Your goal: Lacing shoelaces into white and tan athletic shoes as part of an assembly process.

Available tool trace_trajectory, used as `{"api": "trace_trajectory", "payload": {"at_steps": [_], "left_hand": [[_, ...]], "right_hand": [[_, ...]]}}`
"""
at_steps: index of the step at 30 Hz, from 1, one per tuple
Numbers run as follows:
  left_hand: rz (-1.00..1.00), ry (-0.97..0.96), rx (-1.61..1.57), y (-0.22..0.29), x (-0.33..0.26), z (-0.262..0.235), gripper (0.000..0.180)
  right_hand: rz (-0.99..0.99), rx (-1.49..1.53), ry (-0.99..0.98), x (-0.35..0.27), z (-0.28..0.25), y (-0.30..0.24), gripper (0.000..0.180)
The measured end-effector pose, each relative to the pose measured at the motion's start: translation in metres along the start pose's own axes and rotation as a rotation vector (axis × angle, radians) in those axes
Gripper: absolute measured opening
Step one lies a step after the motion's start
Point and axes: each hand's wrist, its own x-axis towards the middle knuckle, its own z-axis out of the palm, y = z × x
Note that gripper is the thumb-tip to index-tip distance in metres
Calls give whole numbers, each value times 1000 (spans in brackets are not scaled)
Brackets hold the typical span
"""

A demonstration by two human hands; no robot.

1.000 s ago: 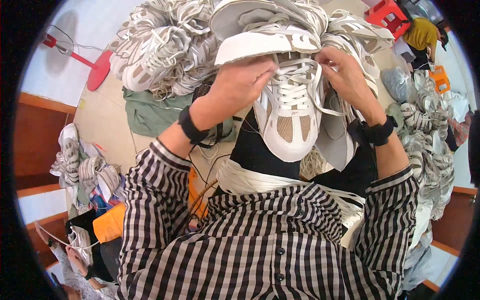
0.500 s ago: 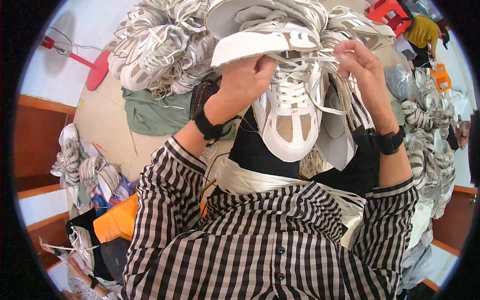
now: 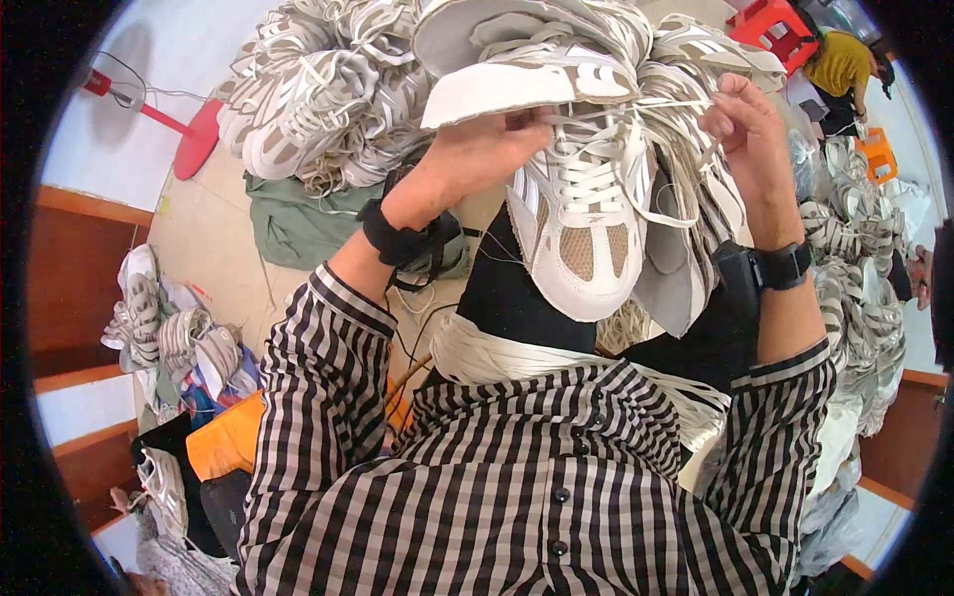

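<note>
In front of me hangs a white and beige shoe upper, toe toward me, with white laces crossed over its tongue. My left hand is closed at its upper left side, fingertips partly hidden under the edge of another upper. My right hand, to the right of the shoe, is closed in a pinch on a white shoelace stretched across from the lacing. A loop of lace droops by the shoe's right side. More uppers hang bunched behind it.
A large pile of uppers lies at the far left, over a green cloth. White laces lie across my lap. More uppers are heaped at right, near an orange stool and red stool. Another person is far right.
My right hand has moved right and slightly down with the lace, which is drawn out further. My left hand and the shoe upper have shifted slightly right.
</note>
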Motion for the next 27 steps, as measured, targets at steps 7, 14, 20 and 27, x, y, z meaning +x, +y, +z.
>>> {"api": "trace_trajectory", "payload": {"at_steps": [7, 14, 20, 27], "left_hand": [[-1, 52, 35, -4, -3, 1, 21], [-39, -112, -348, -2, -2, -3, 15], [-115, -121, -336, 10, 1, -6, 18], [50, 94, 146, 9, 18, 7, 24]], "right_hand": [[-368, -878, -24, -17, 19, 9, 22], [-552, -998, -216, -38, 49, 13, 31], [-532, -959, -193, -32, 59, 21, 35], [-581, -1035, -224, -32, 63, 19, 30]]}}
